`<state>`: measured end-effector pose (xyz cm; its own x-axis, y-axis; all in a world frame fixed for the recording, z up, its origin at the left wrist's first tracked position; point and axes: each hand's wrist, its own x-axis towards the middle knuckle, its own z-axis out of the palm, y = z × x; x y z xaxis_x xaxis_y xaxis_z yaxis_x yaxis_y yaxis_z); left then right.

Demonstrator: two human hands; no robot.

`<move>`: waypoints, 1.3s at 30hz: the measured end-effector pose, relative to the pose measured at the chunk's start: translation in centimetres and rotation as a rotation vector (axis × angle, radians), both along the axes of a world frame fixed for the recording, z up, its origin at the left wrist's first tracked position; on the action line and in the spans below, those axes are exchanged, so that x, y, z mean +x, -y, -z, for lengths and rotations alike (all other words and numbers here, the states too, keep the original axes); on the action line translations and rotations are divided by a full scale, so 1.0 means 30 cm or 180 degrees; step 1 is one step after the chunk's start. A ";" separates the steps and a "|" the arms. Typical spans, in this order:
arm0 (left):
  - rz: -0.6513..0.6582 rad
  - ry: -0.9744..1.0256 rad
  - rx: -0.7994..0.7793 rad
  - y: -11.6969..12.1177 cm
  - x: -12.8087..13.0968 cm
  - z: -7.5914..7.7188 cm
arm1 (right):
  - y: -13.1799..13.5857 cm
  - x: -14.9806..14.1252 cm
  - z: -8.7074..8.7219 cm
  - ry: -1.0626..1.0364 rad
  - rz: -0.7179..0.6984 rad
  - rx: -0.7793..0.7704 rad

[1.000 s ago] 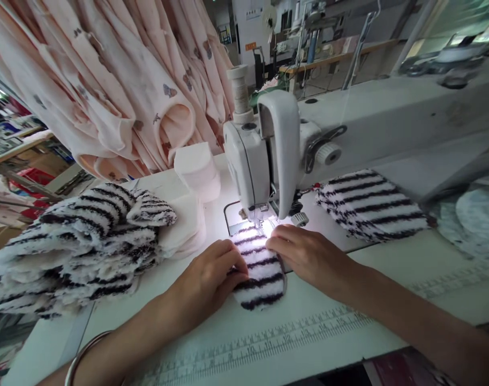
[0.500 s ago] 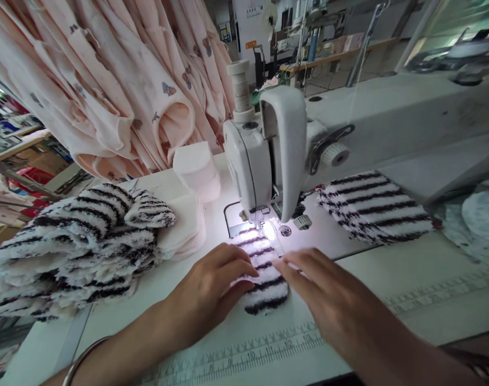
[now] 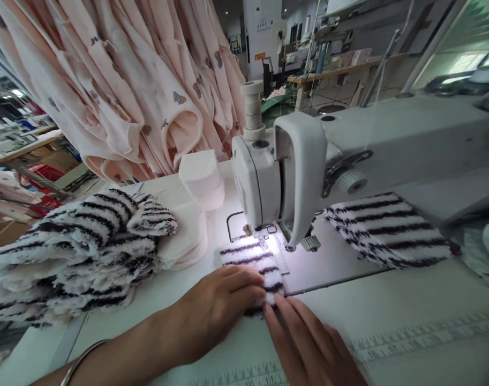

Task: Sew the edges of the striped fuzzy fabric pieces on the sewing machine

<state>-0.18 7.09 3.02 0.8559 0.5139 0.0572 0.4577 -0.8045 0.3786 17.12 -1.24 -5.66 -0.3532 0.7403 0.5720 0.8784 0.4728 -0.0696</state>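
A black-and-white striped plush fabric piece (image 3: 250, 255) lies flat on the sewing machine bed, its far end beneath the presser foot and needle area (image 3: 264, 236), lit by the lamp. My left hand (image 3: 224, 300) rests over its left side, fingers together and pressing the cloth down. At the near right edge, my right hand (image 3: 304, 338) has thumb and fingertips closed on the fabric. The near end is partly hidden under both hands. Above them stands the white sewing machine head (image 3: 264, 182).
Left of the machine lie a heap of striped plush pieces (image 3: 87, 252) and stacked pale pads (image 3: 183, 233). A white block-like stack (image 3: 202, 177) is behind them. More striped pieces (image 3: 392, 230) sit on the right. Pink garments (image 3: 148, 96) hang behind; a ruler strip (image 3: 421, 338) runs along the front.
My right hand has come nearer and down onto the fabric's near right edge. My left hand has shifted slightly toward me, still on the cloth. The camera view has tilted a little.
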 end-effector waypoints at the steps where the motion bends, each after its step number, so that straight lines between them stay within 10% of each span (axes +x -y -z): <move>1: -0.0025 0.0008 -0.0017 -0.011 -0.003 0.003 | -0.011 -0.005 -0.001 -0.0056 0.0014 -0.0032; 18: -0.0339 -0.0236 0.0390 -0.098 -0.018 0.026 | -0.193 0.052 -0.058 -0.0423 -0.0423 -0.0357; 25: -0.0534 -0.0255 0.0579 -0.100 -0.003 0.050 | -0.270 0.136 0.010 -0.0250 -0.0555 -0.0784; 31: -0.0286 -0.0383 0.0447 -0.134 -0.023 0.043 | -0.193 0.083 -0.013 0.0086 -0.0479 -0.0121; 39: -0.0141 -0.0355 0.0294 -0.145 -0.051 0.022 | -0.122 -0.025 -0.035 -0.0033 0.0038 -0.0528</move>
